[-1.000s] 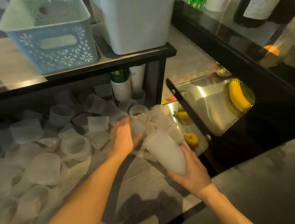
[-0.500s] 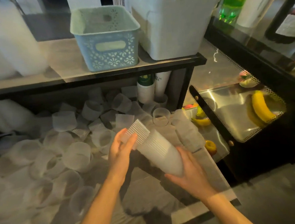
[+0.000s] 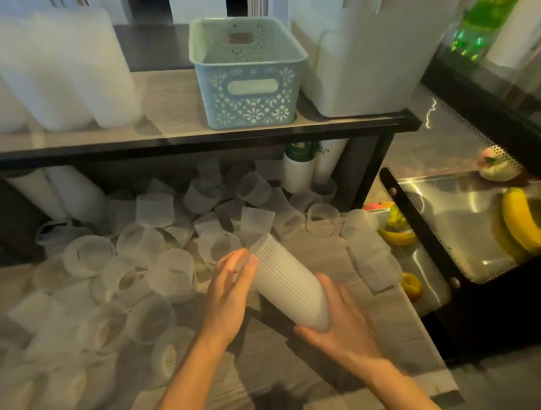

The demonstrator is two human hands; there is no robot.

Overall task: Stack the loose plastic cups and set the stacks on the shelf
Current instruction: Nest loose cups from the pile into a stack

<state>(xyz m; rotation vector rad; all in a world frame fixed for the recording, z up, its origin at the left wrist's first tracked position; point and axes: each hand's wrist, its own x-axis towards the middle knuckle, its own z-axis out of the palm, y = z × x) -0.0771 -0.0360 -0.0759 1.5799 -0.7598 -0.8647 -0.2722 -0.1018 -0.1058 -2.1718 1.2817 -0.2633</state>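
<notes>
A stack of frosted plastic cups [image 3: 290,284] lies tilted between my hands, rims toward the upper left. My right hand [image 3: 338,325] cups the stack's closed bottom end from below. My left hand [image 3: 230,289] presses flat, fingers straight, against the side of the stack near its rim end. Several loose frosted cups [image 3: 158,272] lie scattered over the wooden counter [image 3: 379,335] to the left and back under the shelf [image 3: 172,128]. Tall finished stacks of cups [image 3: 51,70] stand on the shelf at the left.
On the shelf sit a blue lattice basket [image 3: 247,74] and a white bin [image 3: 376,47]. Paper cup stacks [image 3: 308,166] stand under the shelf. At the right is a glass display case [image 3: 490,213] holding bananas [image 3: 519,220]. A green bottle [image 3: 487,10] stands at the far right.
My left hand brought a loose cup onto the stack's rim end and pushed it in; the cup now sits flush. The camera view tilted up, showing more of the shelf.
</notes>
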